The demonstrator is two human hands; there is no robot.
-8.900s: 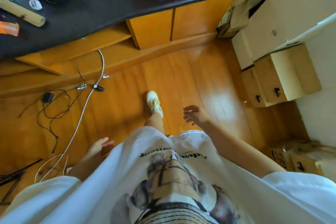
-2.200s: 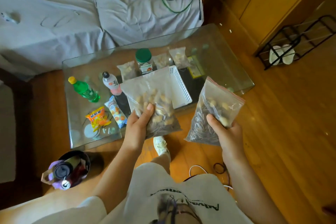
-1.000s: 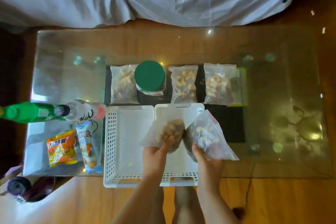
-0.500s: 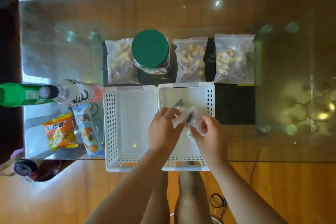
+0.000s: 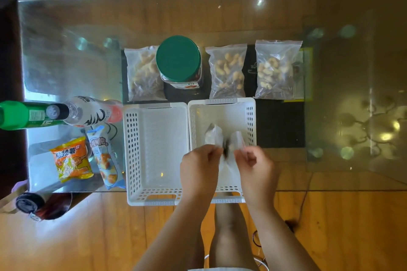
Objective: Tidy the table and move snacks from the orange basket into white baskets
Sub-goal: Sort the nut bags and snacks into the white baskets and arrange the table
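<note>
Two white baskets stand side by side at the glass table's near edge, the left basket (image 5: pixel 134 149) with nothing in it. Over the right basket (image 5: pixel 250 116) my left hand (image 5: pixel 199 169) grips the top of one clear snack bag (image 5: pixel 213 135). Close beside it, my right hand (image 5: pixel 257 171) grips a second clear snack bag (image 5: pixel 238 140). Both bags hang down inside the basket, their contents mostly hidden by my hands. The orange basket is out of view.
Behind the baskets lie three zip bags of nuts (image 5: pixel 144 72) (image 5: pixel 228 71) (image 5: pixel 276 69) and a green-lidded jar (image 5: pixel 178 61). At the left are a green bottle (image 5: pixel 22 115), a white bottle (image 5: pixel 88 111), an orange packet (image 5: pixel 71 159) and a blue packet (image 5: pixel 105 158). A dark bin (image 5: pixel 37 205) sits on the floor.
I carried the two bags from the room to the table and lowered them into the right basket. In the last half second my hands drew slightly apart.
</note>
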